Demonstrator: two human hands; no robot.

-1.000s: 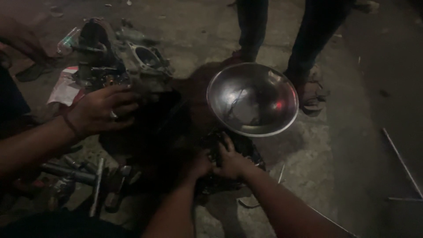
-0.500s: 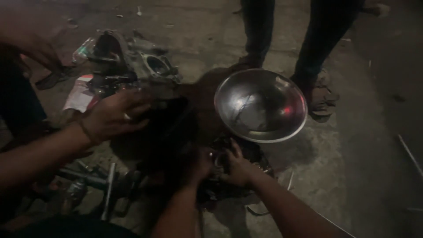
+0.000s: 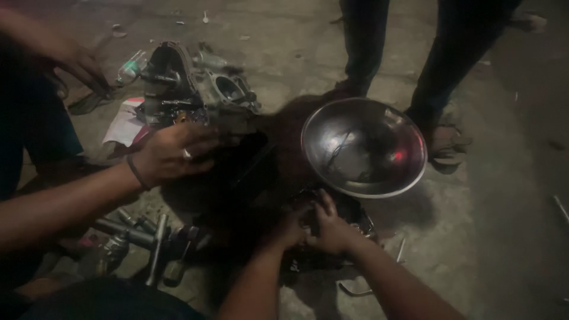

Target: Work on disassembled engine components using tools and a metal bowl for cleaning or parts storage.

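My left hand (image 3: 288, 230) and my right hand (image 3: 329, 229) meet low in the middle, on a dark greasy engine part (image 3: 355, 216) lying on the ground. The right hand's fingers curl over the part's top edge. My left hand presses against the same part, but it is too dark to see its fingers. A shiny steel bowl (image 3: 363, 147) sits just beyond the part, touching or overlapping its far side.
A co-worker's hand (image 3: 173, 155) with a ring and wristband rests on a larger engine block (image 3: 195, 89) at the left. Metal tools and sockets (image 3: 145, 237) lie at lower left. Another person's legs (image 3: 435, 71) stand behind the bowl. A wrench (image 3: 357, 289) lies by my right arm.
My hands stay on the dark part, shifting only slightly. The co-worker's hand has edged to the right along the engine block. The view has drifted a little.
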